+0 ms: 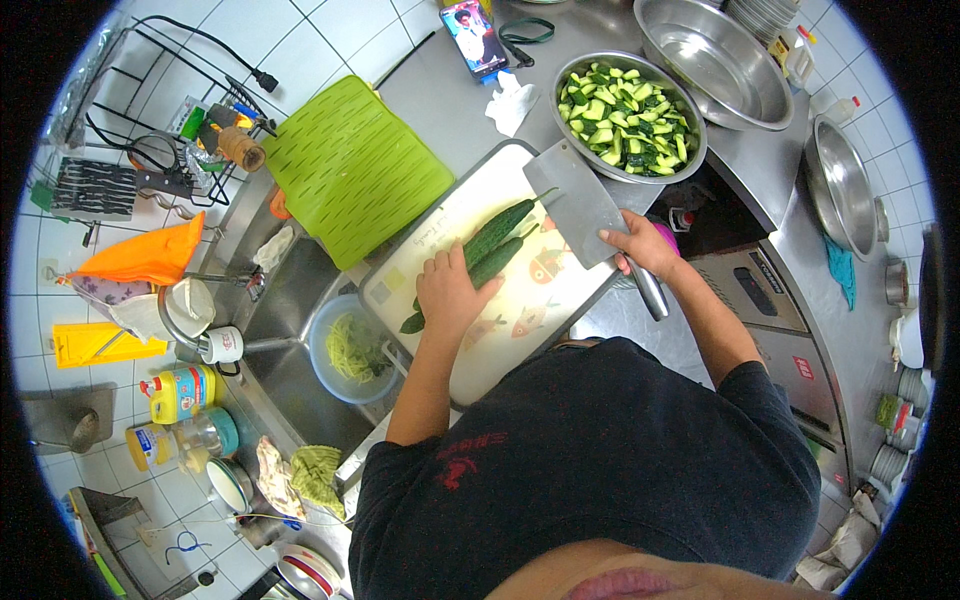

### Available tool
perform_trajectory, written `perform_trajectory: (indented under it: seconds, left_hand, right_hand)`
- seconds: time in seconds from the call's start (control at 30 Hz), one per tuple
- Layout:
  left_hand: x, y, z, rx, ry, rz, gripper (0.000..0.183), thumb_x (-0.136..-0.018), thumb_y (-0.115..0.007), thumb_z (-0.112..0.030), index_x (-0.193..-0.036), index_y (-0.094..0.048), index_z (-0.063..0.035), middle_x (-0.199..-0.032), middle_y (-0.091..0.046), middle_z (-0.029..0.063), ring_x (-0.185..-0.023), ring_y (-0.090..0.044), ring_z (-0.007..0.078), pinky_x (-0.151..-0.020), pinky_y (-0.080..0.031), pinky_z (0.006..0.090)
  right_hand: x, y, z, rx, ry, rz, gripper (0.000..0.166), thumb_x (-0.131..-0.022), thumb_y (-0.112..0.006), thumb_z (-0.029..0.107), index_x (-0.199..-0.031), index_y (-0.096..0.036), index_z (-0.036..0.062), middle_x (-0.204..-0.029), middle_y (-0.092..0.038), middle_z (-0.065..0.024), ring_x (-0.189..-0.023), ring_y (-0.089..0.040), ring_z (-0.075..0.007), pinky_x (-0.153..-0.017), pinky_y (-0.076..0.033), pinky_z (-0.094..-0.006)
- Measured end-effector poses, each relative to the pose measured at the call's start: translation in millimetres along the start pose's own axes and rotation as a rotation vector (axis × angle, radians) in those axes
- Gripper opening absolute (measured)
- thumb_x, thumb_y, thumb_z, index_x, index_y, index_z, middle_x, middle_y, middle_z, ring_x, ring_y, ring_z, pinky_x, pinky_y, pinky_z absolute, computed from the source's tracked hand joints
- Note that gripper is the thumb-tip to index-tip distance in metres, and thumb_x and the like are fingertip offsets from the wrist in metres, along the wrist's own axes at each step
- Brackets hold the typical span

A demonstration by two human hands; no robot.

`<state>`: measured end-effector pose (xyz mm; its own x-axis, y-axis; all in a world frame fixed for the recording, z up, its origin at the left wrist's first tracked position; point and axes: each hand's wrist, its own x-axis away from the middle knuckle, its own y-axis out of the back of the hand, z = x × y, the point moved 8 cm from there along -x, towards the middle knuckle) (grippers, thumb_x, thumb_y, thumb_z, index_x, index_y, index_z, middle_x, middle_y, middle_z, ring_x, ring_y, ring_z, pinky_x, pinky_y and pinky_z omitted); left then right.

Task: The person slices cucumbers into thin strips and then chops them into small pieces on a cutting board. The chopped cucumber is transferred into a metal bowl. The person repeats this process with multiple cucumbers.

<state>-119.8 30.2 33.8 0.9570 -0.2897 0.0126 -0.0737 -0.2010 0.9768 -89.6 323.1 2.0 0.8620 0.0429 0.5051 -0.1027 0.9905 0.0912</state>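
Note:
My left hand (455, 289) lies over two whole green cucumbers (501, 229), its fingers and thumb holding them side by side on the cutting board (577, 296). The white board has a dark rim and printed fish. In my right hand (646, 244) is a steel cleaver (574, 202), gripped where the handle meets the blade. The broad blade lies flat-side up over the board's right part, near the cucumbers' stem ends. Beyond it stands a steel bowl (660, 178) full of cut cucumber pieces (628, 116). My left palm hides part of the cucumbers.
At left, a blue plastic bowl (319, 334) with pale green shreds (352, 352) sits in the steel sink (277, 322). A slotted green mat (356, 169) spans the sink's far end. A phone (475, 41) and crumpled tissue (512, 103) lie behind the board; a wide steel basin (712, 56) is far right.

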Motion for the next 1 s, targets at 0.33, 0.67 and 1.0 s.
perform_trajectory:
  seconds: [0.33,0.67,1.0]
  left_hand:
    - [0.6,0.0,0.5,0.008,-0.015,-0.023,0.084,-0.07,-0.071,-0.059,-0.125,-0.052,0.0019,-0.104,-0.06,0.0192,-0.093,-0.058,0.035,-0.075,-0.047,0.0456]
    - [1.0,0.6,0.1,0.008,-0.01,-0.035,0.084,-0.069,-0.072,-0.057,-0.125,-0.052,0.0019,-0.104,-0.06,0.019,-0.094,-0.058,0.0351,-0.076,-0.047,0.0458]
    - [1.0,2.0,-0.3,0.021,-0.001,-0.012,0.085,-0.069,-0.072,-0.057,-0.125,-0.052,0.0021,-0.106,-0.059,0.0188,-0.095,-0.058,0.0354,-0.078,-0.046,0.0459]
  right_hand:
    - [4.9,-2.6,6.0,0.007,-0.006,-0.021,0.039,-0.093,-0.06,0.017,-0.121,-0.048,-0.0067,-0.068,-0.058,-0.0034,-0.042,-0.048,-0.0083,-0.04,-0.04,-0.0241]
    - [3.9,-2.6,5.5,0.016,0.009,-0.009,0.037,-0.093,-0.061,0.018,-0.118,-0.05,-0.0068,-0.068,-0.057,-0.0033,-0.042,-0.048,-0.0084,-0.04,-0.041,-0.024]
    - [4.8,-3.0,8.0,0.012,0.008,-0.014,0.039,-0.093,-0.06,0.017,-0.121,-0.047,-0.0074,-0.068,-0.058,-0.0033,-0.042,-0.048,-0.008,-0.039,-0.041,-0.0233]
